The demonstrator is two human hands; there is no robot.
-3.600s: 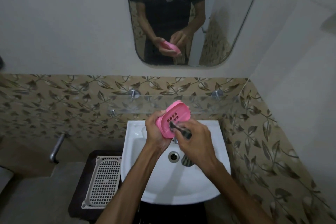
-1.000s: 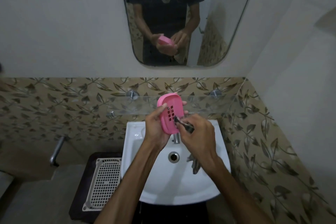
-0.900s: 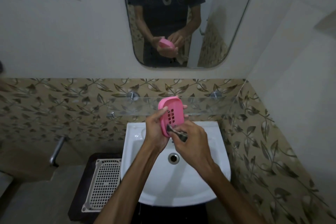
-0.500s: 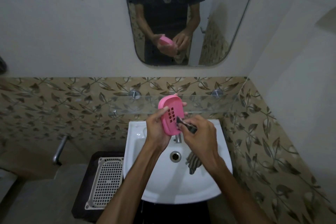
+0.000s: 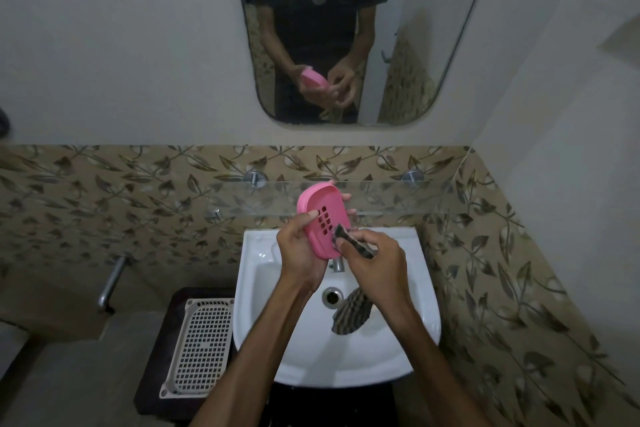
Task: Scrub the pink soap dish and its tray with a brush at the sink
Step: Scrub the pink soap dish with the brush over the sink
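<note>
My left hand [image 5: 300, 253] grips the pink soap dish [image 5: 323, 219] over the sink [image 5: 420, 305] while my right hand [image 5: 375, 269] presses a striped scrubber [image 5: 349, 242] against it.

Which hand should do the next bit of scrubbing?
Probably the right hand. It already grips the brush with the tip against the pink dish. The left hand is busy holding the dish up over the sink.

left hand [image 5: 300, 253] gripping pink dish [image 5: 323, 220], seemingly brush [image 5: 349, 242] touching
</note>
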